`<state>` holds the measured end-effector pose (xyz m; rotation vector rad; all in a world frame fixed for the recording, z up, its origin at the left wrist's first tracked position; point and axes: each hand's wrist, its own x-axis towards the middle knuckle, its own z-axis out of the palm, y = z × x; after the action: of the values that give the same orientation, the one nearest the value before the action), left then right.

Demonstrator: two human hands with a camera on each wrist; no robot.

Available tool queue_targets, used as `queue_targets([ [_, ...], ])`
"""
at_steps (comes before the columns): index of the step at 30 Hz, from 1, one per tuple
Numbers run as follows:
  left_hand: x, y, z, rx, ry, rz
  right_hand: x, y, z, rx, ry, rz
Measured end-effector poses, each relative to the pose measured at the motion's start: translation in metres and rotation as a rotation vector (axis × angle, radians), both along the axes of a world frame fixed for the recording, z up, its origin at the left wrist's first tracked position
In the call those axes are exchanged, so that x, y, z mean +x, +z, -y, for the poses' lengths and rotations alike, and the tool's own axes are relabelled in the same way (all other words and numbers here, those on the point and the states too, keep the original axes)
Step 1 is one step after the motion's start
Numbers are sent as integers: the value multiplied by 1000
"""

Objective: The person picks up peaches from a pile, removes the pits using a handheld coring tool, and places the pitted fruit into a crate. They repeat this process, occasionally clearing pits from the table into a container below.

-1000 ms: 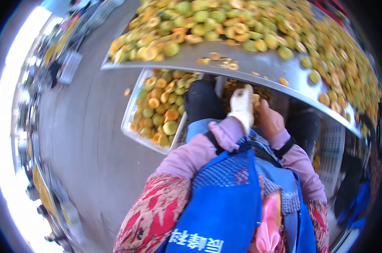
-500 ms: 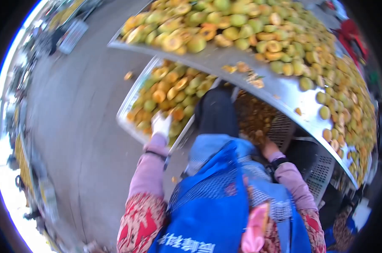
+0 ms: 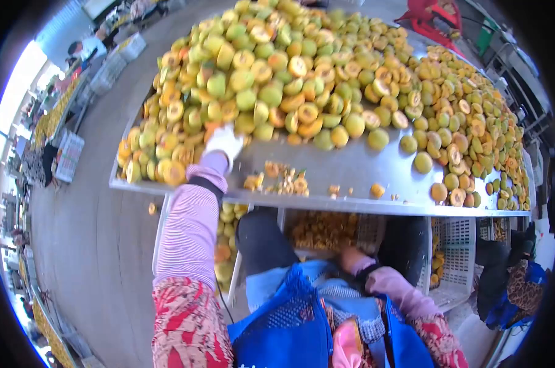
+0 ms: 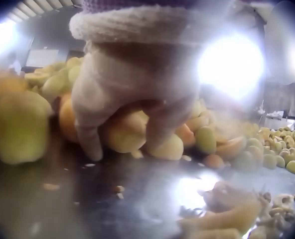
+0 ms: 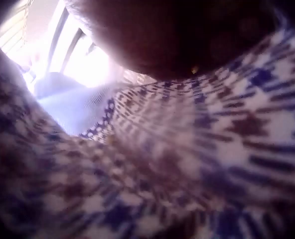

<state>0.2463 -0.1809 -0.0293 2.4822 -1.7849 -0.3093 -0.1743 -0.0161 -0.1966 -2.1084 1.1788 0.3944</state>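
Left wrist view shows my gloved left hand (image 4: 132,89) curled round a yellow-orange fruit (image 4: 127,132) at the near edge of the fruit heap (image 3: 302,80), fingertips down on the steel table (image 3: 351,172). Half a second ago this hand was down at the crate of fruit under the table; now it has come up onto the tabletop and closed on a fresh piece, so I judge one fruit is done with and the next is just being picked.

That fruit is roundish, with no clear long axis; which way its stem end points I cannot tell, as my fingers cover it.

My right hand (image 3: 351,257) sits low below the table's front edge, against my lap; whether it holds anything I cannot tell. Pits and scraps (image 3: 283,181) lie on the table just right of my left hand.
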Motion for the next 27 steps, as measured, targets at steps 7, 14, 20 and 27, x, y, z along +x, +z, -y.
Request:
queue_targets([
  [7,-7,-32,24,-91,-239,-703,41,159,40,-5,-111,549],
  [14,85,26,49,-893,528,78,49,199,194,-422,-193,596],
  [20,187,4,82,-372,670,-174,85,144,329,-734,-113,491],
  [27,153,9,86,-348,519,-95,107,135,339,-416,-174,486],
])
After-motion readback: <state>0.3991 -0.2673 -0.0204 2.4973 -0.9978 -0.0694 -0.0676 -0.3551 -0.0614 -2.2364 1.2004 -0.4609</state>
